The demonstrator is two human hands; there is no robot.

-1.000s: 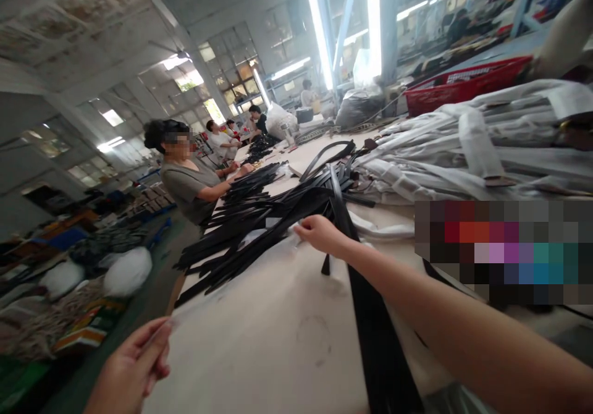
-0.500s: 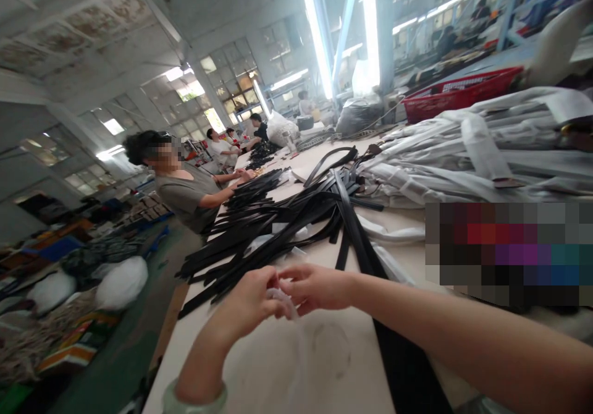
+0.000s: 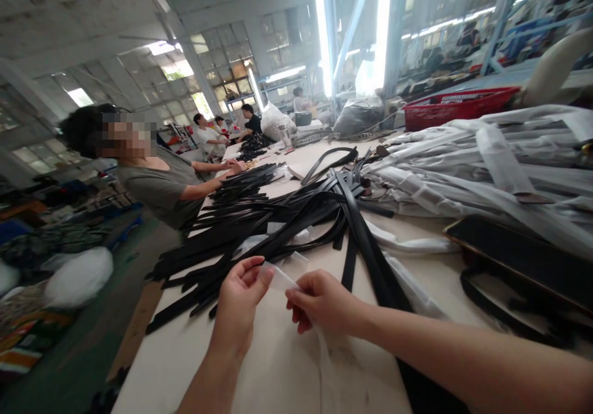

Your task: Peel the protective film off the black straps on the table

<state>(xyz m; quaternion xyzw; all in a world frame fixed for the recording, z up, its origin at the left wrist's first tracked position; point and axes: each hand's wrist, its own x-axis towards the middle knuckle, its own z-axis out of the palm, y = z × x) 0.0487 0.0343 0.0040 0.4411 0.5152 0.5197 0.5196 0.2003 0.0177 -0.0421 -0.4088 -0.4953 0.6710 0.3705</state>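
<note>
A thin, translucent white plastic strip (image 3: 281, 280) is stretched between my two hands above the pale table. My left hand (image 3: 241, 296) pinches its upper end between thumb and fingers. My right hand (image 3: 319, 301) grips it further along, fingers curled, and the rest of the strip trails down toward me. Just beyond my hands lies a pile of black straps (image 3: 259, 235), with small clear plastic pieces (image 3: 277, 228) among them. One long black strap (image 3: 375, 262) runs toward me beneath my right forearm.
White-wrapped straps (image 3: 463, 160) are heaped on the right, with a red basket (image 3: 456, 108) behind them. A black flat-topped object (image 3: 519, 259) sits at the right edge. A co-worker (image 3: 157, 179) stands at the table's left side, hands over the straps. White bundles (image 3: 78, 276) lie on the floor.
My hands have moved apart, drawing the plastic strip out between them; before, they were together at the fingertips. The view has shifted slightly to the right.
</note>
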